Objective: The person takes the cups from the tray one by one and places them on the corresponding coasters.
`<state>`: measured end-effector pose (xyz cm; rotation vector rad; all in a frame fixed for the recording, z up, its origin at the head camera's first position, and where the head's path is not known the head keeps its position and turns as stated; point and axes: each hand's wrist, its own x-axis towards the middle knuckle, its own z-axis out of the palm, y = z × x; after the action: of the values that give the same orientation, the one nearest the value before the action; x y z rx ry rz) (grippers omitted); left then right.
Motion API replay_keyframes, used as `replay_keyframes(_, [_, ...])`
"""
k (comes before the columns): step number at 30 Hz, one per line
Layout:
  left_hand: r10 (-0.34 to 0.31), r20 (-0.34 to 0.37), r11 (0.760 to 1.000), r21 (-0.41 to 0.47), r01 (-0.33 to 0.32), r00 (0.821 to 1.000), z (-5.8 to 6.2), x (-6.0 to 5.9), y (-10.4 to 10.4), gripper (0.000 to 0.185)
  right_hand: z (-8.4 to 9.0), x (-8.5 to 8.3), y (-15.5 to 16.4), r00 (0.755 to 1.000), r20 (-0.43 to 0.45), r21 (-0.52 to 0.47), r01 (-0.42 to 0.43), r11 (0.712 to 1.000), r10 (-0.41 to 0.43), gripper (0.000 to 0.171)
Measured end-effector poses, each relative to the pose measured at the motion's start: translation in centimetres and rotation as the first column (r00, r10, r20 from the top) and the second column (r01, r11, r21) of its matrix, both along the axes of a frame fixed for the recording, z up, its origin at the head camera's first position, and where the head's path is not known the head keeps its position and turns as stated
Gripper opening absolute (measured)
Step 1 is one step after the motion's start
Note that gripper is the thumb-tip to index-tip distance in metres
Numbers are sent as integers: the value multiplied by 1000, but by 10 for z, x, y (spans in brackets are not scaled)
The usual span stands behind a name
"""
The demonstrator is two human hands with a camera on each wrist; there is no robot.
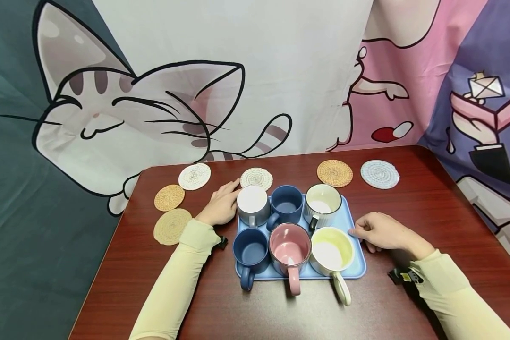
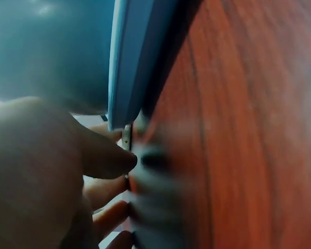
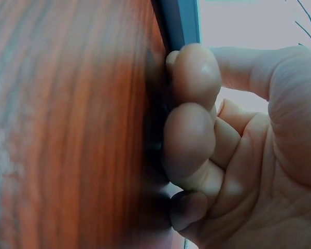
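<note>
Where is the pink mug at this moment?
In the head view, the pink mug stands on the blue tray, in the middle of the near row, between a dark blue mug and a yellow-rimmed mug.

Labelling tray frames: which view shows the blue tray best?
Head view: the tray shows whole on the table, six mugs on it, left hand and right hand at its sides. Left wrist shows only a blurred strip of tray edge; right wrist only a short bit by the fingers.

Table: I see a dark red-brown wooden table [image 1: 429, 226].
On it: a light blue plastic tray [image 1: 357, 264] and six round woven coasters [image 1: 169, 197].
</note>
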<state>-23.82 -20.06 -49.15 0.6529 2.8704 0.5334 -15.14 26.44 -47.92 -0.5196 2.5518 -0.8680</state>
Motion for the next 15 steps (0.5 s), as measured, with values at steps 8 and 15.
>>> replay_keyframes(8, [-1,76,998,56,-4,997,16,-3,-19,61,1,0,0,1000,-2,2,-4,1000,4,42])
replay_keyframes(15, [91,-18,995,45,-90,996,25,-6,-45,63,1,0,0,1000,-10,3,-9,1000,9,42])
